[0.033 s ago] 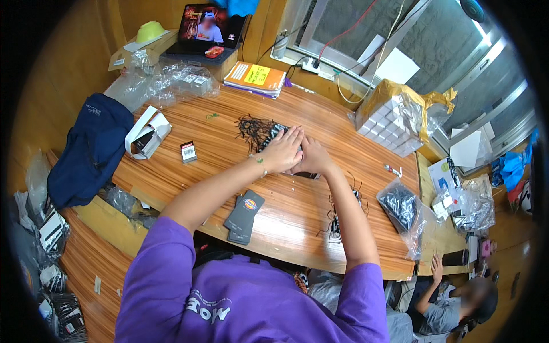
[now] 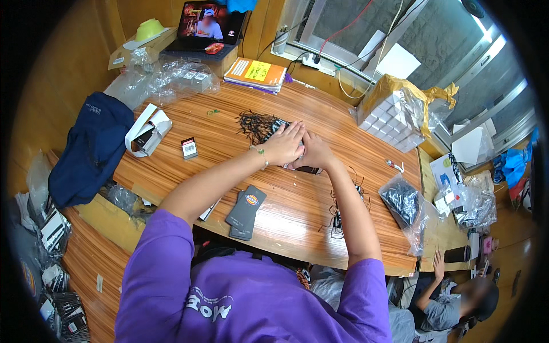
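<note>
Two bare hands at the middle of a wood-grained brown table (image 2: 229, 160). The left hand (image 2: 284, 144) lies palm down with fingers nearly straight and together; the right hand (image 2: 315, 152) is bent beside it, the two touching. Both cover a dark flat piece (image 2: 311, 170), its edge showing on the side toward the near edge of the table. The undersides are hidden, so whether either grip is closed on the piece cannot be told.

A tangled bundle of thin black cords (image 2: 254, 127) runs out from beneath the left hand toward the far left corner. Between the left forearm and the near edge lie two overlapping dark grey rectangular cards (image 2: 246, 213). Beside the right forearm, toward the near edge, are loose clusters of black cords (image 2: 336, 218); a clear plastic bag of black contents (image 2: 402, 200) lies near the right edge.

Toward the left edge are a small black-and-white card (image 2: 189, 148), an open white cardboard box (image 2: 150, 130) and a navy fabric bag (image 2: 91, 150), the last overhanging that edge. Orange-covered notebooks (image 2: 240, 70) are stacked at the far edge; plastic-wrapped white small boxes (image 2: 390, 119) stand at the far right corner.
</note>
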`<state>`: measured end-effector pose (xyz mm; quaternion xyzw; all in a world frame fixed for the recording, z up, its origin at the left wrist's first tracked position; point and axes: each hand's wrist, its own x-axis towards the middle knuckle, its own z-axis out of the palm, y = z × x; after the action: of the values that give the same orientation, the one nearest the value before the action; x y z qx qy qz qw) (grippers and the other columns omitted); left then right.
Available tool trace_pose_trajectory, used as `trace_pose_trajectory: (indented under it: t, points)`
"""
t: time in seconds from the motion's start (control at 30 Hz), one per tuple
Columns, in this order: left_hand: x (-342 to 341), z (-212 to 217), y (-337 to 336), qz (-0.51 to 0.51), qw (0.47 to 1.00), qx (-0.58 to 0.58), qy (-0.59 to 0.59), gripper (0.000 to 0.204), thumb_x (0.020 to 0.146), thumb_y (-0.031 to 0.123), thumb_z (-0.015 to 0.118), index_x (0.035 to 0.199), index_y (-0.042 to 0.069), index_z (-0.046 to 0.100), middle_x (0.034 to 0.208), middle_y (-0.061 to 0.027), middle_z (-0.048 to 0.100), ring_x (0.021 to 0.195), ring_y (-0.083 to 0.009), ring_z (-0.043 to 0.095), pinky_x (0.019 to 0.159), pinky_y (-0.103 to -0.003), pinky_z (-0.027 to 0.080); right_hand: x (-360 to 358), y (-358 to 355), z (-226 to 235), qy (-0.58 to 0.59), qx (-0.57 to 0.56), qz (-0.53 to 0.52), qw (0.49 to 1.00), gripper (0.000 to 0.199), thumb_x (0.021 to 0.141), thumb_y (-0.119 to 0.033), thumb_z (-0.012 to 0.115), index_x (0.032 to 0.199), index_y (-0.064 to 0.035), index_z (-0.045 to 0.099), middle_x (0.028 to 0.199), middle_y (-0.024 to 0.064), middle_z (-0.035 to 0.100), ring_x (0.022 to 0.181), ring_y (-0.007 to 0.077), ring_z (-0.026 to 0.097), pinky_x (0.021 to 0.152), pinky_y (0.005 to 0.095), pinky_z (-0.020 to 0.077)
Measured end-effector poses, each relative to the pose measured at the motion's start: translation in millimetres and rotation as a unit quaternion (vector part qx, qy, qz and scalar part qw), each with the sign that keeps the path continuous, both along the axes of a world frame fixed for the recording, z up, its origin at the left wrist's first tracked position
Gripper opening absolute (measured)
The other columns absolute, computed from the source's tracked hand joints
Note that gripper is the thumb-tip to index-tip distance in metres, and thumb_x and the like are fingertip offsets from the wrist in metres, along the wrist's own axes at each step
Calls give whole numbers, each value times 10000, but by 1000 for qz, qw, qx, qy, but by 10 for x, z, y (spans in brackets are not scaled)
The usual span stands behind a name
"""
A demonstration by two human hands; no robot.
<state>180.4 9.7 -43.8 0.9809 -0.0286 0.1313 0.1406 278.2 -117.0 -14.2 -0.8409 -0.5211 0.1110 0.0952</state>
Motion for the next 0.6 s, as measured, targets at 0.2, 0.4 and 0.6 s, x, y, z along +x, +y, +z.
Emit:
trace_pose_trajectory:
  t: [0.2,0.4,0.6]
  points:
    - [50,-150,78,-17,993,-113,-2,602,955,308,373,1395,-76,230,1479,-232,203,1392,-331,163,1130,-406,163,23,-13,-82,-18,19,1,1000,1184,457,-453,832,1373,42,269,1303,253,445,1231,383,419,1007,426,382]
    - [-107,151,345,-60,953,-296,8,989,785,498,640,1436,-32,117,1499,-239,114,1405,-316,107,1140,-383,135,16,-22,-33,-16,29,-22,999,1176,442,-442,835,1386,-14,280,1300,249,450,1219,377,437,993,452,389]
    - [-131,50,462,-133,983,-81,92,1340,534,522,816,1431,-51,4,1484,-278,92,1399,-359,92,1139,-436,152,-32,15,-8,-10,54,8,998,1204,439,-411,832,1412,-22,239,1295,248,456,1211,384,446,995,468,380]
